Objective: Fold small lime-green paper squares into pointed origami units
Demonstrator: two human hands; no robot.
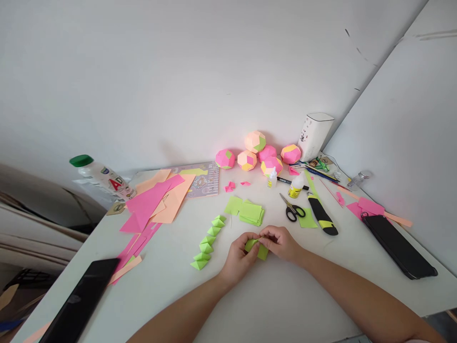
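Observation:
Between my two hands is a green paper piece (262, 252), partly folded, its upper edge hidden by my fingers. My left hand (242, 255) pinches its left side, and my right hand (282, 244) pinches it at the top, with the fingertips close together. Just beyond them lies a stack of green paper rectangles (251, 212), with another green sheet (233, 205) at its left. To the left of my left hand runs a row of several folded green paper units (206, 245). Black-handled scissors (293, 209) and a black and yellow utility knife (323, 215) lie beyond my right hand.
Several faceted paper balls (247, 160) sit against the wall near a white container (316, 136). Glue bottles (296, 186) stand in front. Pink and peach sheets (153, 195), a white bottle (103, 176) and a dark phone (80, 300) are left; a black phone (400, 245) is right.

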